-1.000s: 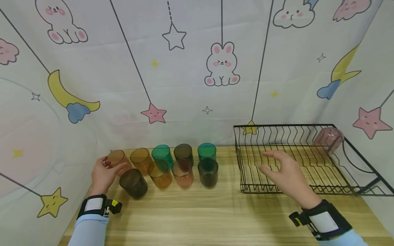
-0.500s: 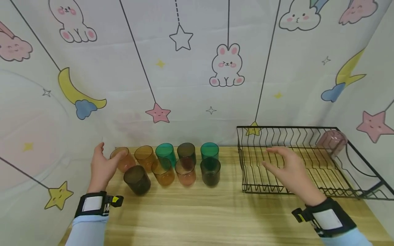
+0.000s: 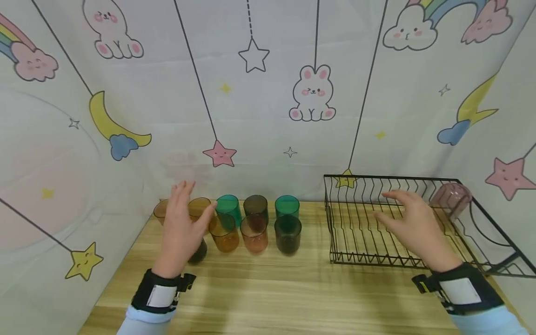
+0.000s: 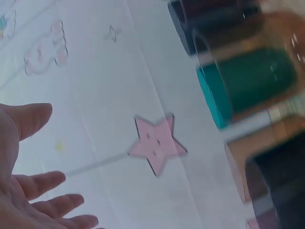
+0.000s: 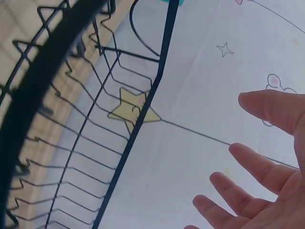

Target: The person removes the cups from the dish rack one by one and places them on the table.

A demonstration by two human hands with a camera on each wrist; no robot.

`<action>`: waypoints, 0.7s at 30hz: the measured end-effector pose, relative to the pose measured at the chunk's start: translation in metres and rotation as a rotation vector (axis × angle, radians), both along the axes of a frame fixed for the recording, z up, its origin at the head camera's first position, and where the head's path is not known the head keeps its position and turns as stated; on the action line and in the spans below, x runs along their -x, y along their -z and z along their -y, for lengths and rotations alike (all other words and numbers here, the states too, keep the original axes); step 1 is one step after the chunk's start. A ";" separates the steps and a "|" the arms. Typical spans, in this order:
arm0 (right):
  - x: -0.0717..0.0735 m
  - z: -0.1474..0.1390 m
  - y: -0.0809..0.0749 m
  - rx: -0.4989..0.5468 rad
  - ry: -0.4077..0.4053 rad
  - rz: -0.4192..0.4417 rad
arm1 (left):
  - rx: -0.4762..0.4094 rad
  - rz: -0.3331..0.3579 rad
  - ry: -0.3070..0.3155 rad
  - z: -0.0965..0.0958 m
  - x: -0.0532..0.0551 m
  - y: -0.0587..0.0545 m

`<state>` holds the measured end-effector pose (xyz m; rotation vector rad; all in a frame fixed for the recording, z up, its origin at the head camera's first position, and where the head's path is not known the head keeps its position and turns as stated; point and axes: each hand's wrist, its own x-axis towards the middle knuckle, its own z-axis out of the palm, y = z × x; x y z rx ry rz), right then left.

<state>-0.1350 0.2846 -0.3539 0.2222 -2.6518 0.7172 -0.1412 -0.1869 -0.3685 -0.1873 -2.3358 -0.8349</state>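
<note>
My left hand [image 3: 182, 232] is raised over the left end of the cups, fingers extended and nothing in it. It hides part of a pinkish-orange cup [image 3: 160, 211] and most of a dark grey cup [image 3: 198, 253]. An amber cup [image 3: 200, 204] shows just behind its thumb. In the left wrist view a green cup [image 4: 252, 81] appears beyond the spread fingers. My right hand [image 3: 420, 228] hovers above the black wire dish rack [image 3: 356, 258], thumb and fingers apart, holding nothing. A clear pink cup [image 3: 452, 197] lies in the rack's far right corner.
Two rows of tinted cups stand by the back wall, among them a green cup [image 3: 287, 204], a brown cup [image 3: 256, 204], an orange cup [image 3: 224, 237], a pink cup [image 3: 254, 238] and a dark cup [image 3: 288, 237]. A patterned cloth [image 3: 259, 116] hangs behind the wooden table [image 3: 268, 293].
My left hand has let go of the pinkish-orange cup, lifted and moved right over the cups. My right hand has shifted slightly right above the rack. The head view has turned a little left.
</note>
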 end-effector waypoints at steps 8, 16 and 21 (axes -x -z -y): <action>0.011 -0.020 -0.005 -0.142 0.081 -0.048 | 0.168 -0.059 0.151 -0.055 -0.019 0.014; 0.020 -0.036 -0.005 -0.215 0.137 -0.070 | 0.256 -0.007 0.275 -0.096 -0.032 0.027; 0.031 -0.048 -0.003 -0.228 0.185 -0.025 | 0.303 0.030 0.319 -0.112 -0.039 0.036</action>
